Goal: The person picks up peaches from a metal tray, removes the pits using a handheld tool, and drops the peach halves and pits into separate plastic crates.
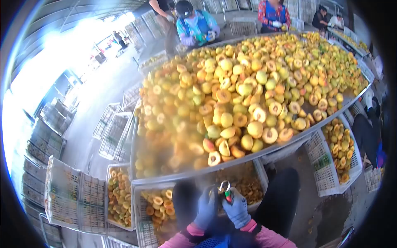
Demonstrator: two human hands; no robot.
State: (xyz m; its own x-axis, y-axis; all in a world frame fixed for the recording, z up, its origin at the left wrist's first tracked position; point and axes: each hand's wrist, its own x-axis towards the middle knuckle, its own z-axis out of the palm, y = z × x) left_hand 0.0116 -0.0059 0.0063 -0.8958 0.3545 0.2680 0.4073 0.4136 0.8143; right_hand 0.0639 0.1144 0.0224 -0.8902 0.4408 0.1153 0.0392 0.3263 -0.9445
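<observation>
The grey-gloved right hand (236, 210) grips a curved metal tool (228, 194) with red-and-green handle; whether the grey-gloved left hand (204, 210) pinches anything is unclear. Haze blurs yellow fruit (226, 120) on the grey-rimmed tabletop's (351, 100) left.

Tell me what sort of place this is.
Likely a fruit-processing shed: a large table is heaped with fruit, much of it cut open, plastic crates stand around it, and gloved workers are at its far side.

No readable text — anywhere.
</observation>
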